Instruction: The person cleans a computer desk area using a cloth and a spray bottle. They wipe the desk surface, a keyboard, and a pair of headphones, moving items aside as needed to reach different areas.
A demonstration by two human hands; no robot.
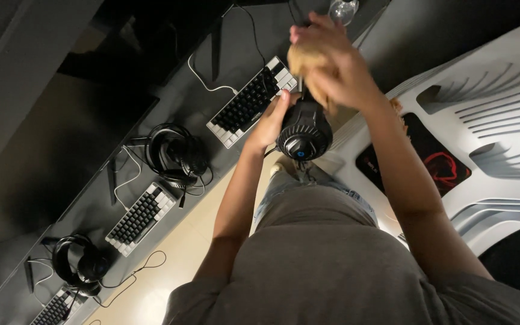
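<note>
— What do we have in the middle of the frame?

— We hold a black headset (304, 129) up in front of us, just above centre. Its round ear cup faces the camera, ribbed around the edge, with a small blue light near the bottom.

— And our left hand (270, 123)?

— It sits just left of that ear cup, fingers curled against its side, so we grip the headset there.

— The right one?

— Our right hand (332, 60) is higher, near the top centre of the frame, closed tightly around a tan cloth (304, 60) that is pressed against the upper part of the headset. We cannot see the headband; the hand and cloth cover it.

— What lies behind?

— A long dark desk (170, 99) runs from the lower left to the top centre. On it we see a black-and-white keyboard (252, 101) just left of our left hand, with a white cable curling away from it. Further down left rests a second black headset (176, 155), then another keyboard (141, 218), then a third headset (79, 263) near the lower left corner, beside the edge of one more keyboard (55, 308).

— And on the right?

— White chair backs (495, 132) with ribbed cut-outs and black-and-red cushions (434, 159). Our grey shirt (332, 265) fills the bottom of the frame.
</note>
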